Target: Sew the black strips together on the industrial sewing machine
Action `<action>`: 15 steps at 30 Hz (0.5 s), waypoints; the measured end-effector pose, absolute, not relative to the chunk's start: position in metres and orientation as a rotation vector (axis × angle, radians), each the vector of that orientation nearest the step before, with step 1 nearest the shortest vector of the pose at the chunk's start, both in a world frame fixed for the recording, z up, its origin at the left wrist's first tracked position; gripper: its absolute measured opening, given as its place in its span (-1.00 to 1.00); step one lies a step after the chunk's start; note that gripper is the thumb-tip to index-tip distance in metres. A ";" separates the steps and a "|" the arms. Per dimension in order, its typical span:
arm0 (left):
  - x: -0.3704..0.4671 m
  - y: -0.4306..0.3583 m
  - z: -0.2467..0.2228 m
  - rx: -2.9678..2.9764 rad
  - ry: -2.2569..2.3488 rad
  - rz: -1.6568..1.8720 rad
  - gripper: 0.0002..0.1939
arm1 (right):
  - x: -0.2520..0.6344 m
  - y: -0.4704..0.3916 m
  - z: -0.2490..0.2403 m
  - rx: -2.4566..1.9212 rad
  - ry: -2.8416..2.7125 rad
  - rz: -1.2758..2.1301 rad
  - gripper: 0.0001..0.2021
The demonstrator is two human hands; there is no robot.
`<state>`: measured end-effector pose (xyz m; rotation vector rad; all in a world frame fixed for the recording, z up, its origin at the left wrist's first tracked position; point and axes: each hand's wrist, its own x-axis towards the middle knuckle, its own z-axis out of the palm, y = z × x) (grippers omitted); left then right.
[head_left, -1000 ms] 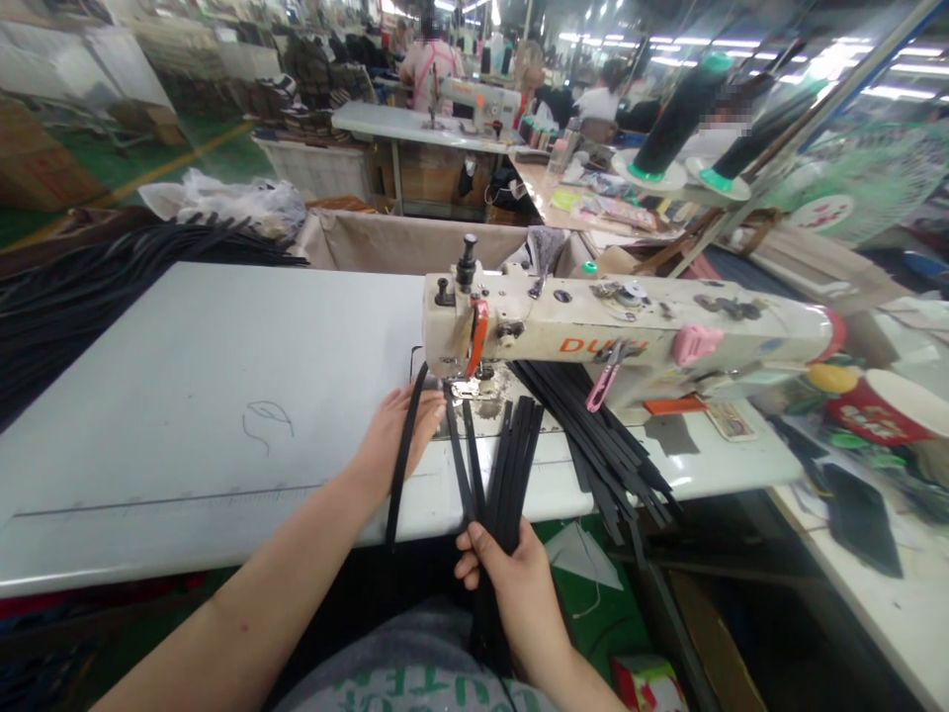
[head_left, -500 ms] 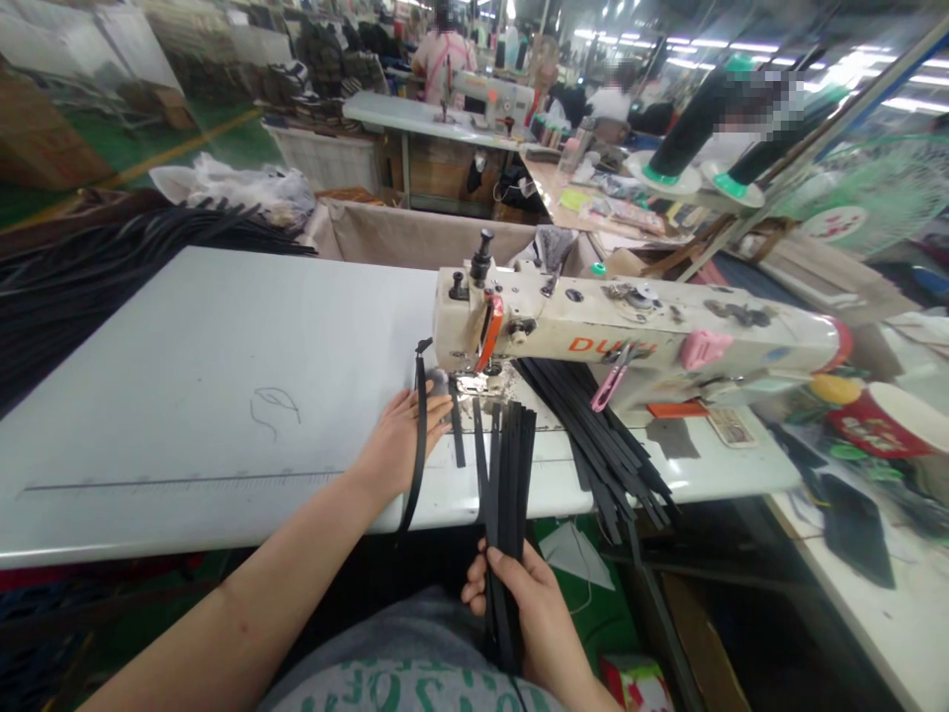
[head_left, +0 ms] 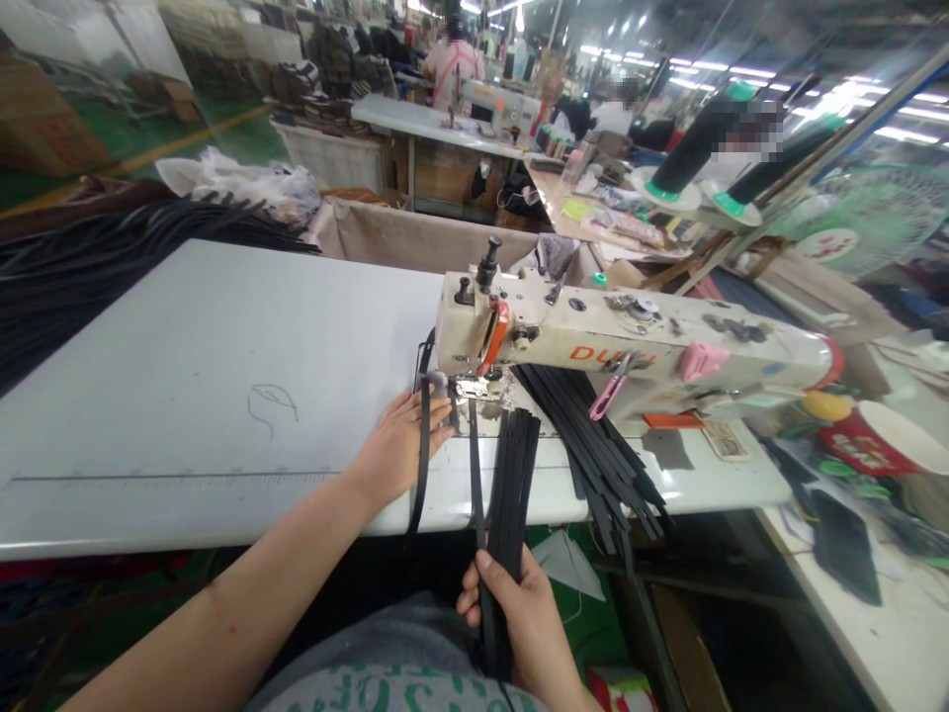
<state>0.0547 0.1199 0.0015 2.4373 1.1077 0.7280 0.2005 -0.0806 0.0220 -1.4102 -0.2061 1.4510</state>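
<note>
My left hand [head_left: 400, 440] lies flat on the white table, fingers stretched toward the needle area of the sewing machine [head_left: 549, 321]. A thin black strap [head_left: 422, 465] hangs across the back of its fingers and over the table edge. My right hand [head_left: 519, 603] is closed round a bundle of black straps [head_left: 513, 485] at the front edge. Its thumb presses on a single strap [head_left: 475, 465], set apart from the bundle, whose far end reaches the presser foot [head_left: 473, 388]. The bundle's lower ends are partly hidden by the hand.
More black straps [head_left: 593, 445] lie fanned out under the machine arm. Pink-handled snips [head_left: 609, 394] hang on the machine's front. A heap of long black strips [head_left: 111, 262] is at the left. Thread cones [head_left: 686, 153] stand at the back right. Co-workers sit farther off.
The single strap has moved away from the bundle, its far end now at the presser foot. My right thumb has shifted onto it. My left hand stays nearly in place.
</note>
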 end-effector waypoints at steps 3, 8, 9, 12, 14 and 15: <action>0.055 0.119 0.005 2.458 1.108 0.717 -0.63 | 0.201 -0.080 0.022 -1.417 -0.226 1.458 -0.45; 0.055 0.119 0.007 2.472 1.111 0.662 -0.60 | 0.201 -0.080 0.020 -1.420 -0.227 1.476 -0.45; 0.056 0.120 0.007 2.475 1.116 0.648 -0.59 | 0.200 -0.079 0.020 -1.420 -0.226 1.477 -0.44; 0.057 0.120 0.006 2.481 1.138 0.614 -0.56 | 0.200 -0.078 0.019 -1.426 -0.234 1.475 -0.44; 0.057 0.120 0.004 2.475 1.150 0.606 -0.54 | 0.200 -0.077 0.018 -1.434 -0.232 1.470 -0.45; 0.057 0.121 0.003 2.469 1.150 0.612 -0.54 | 0.200 -0.078 0.018 -1.435 -0.230 1.467 -0.45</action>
